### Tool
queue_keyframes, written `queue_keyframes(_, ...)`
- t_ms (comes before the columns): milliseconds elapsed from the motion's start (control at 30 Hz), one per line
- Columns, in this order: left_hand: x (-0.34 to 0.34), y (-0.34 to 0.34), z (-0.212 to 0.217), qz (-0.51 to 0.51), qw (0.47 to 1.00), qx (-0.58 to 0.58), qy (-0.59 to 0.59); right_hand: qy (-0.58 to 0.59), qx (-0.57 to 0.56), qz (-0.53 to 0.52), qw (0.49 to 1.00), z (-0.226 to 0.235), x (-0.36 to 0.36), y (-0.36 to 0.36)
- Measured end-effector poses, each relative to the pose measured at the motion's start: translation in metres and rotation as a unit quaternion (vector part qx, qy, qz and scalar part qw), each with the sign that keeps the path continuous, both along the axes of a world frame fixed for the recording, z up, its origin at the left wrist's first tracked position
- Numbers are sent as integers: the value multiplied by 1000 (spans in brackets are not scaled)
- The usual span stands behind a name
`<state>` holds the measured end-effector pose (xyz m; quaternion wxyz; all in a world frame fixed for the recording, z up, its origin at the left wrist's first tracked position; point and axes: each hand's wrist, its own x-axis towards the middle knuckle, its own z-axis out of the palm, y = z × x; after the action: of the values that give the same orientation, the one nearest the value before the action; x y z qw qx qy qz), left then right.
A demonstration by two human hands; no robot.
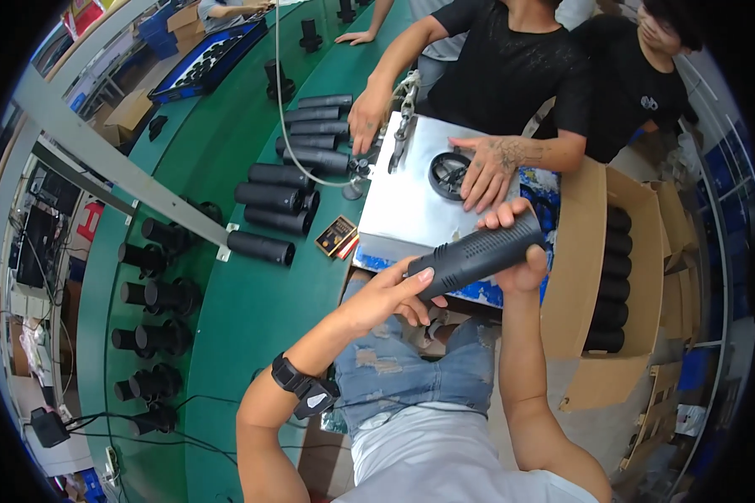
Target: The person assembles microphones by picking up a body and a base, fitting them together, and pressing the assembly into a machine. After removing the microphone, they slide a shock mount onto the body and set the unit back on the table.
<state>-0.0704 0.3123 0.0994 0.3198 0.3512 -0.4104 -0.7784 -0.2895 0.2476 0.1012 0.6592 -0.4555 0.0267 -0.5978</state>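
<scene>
A pale metal post [134,178] meets the green workbench [231,331]; grey floor [575,427] shows lower right.

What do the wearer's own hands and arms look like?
The left hand and right hand are gloveless. A black strap circles the left forearm, carrying a dark boxy device with a pale marking. The right forearm shows nothing worn. No sleeve covers either forearm; the top is white.

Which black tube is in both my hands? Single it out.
The slotted black tube held by your left hand and right hand; similar ones further left lie on the green table.
</scene>
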Motion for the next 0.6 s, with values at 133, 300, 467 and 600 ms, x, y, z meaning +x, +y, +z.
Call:
queue_keyframes(133,3,-22,-14,39,998,-20,-53,165,-7,-184,969,29,-9,-39)
queue_keyframes(300,27,-21,-25,32,998,-21,-51,199,-26,-276,940,49,-33,-56)
queue_keyframes(467,36,-26,-34,48,990,-67,-116,431,-78,-335,834,31,-30,-34)
queue_keyframes(600,33,-25,-24,18,988,-90,-124,344,-27,-330,879,12,-24,-31)
